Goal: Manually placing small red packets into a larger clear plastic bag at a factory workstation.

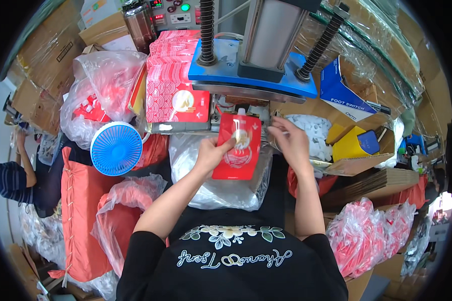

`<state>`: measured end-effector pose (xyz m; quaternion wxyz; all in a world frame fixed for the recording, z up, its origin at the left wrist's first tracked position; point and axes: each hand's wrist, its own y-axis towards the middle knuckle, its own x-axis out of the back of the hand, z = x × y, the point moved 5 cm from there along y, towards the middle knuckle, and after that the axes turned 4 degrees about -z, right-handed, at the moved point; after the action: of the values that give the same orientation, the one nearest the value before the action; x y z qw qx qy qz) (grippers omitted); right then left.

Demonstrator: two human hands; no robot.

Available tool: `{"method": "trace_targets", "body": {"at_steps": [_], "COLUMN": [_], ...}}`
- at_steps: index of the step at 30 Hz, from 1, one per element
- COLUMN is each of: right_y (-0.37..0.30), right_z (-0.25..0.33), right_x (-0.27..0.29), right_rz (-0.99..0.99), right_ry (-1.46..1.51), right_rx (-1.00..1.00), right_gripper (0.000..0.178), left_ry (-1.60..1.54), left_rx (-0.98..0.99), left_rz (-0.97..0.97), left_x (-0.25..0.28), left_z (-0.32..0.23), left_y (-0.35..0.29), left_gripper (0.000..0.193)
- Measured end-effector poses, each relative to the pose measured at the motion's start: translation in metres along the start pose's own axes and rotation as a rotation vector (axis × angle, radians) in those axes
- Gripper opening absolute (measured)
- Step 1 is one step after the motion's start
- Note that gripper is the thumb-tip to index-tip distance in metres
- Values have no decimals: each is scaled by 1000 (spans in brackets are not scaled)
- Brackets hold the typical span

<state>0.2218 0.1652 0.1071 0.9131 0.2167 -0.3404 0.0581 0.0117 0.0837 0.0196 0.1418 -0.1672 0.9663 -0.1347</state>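
My left hand grips a red spout pouch by its left side, thumb lying across the front. The pouch stands upright with a white spout at its top, just below the blue press head. To the right of the pouch is my right hand, its bent fingers apart and close to the machine's front. I see nothing in those fingers. A stack of red and white patterned pouches lies left of the press. Clear plastic sheeting sits below the held pouch.
A blue fan stands left, before a clear bag. At right, a carton holds small white pieces and a yellow container. Red bundles and bagged pink pieces flank me. Another person is far left.
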Motion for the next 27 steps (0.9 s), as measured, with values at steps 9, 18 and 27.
{"method": "trace_targets", "body": {"at_steps": [9,18,27], "right_y": [-3,-5,-9], "right_z": [-43,-54,26], "right_x": [-13,2,3], "right_rz": [1,-140,-4], "right_ry": [-375,-92,320], "right_rx": [41,174,-43], "right_gripper": [16,23,19], "left_ry": [-208,1305,336], "left_rx": [118,-910,-571], "left_rz": [-31,-413,-187], "left_x": [-4,79,67], "left_z": [-2,-48,-59], "left_y": [20,-2,-46], "left_gripper": [23,60,9]}}
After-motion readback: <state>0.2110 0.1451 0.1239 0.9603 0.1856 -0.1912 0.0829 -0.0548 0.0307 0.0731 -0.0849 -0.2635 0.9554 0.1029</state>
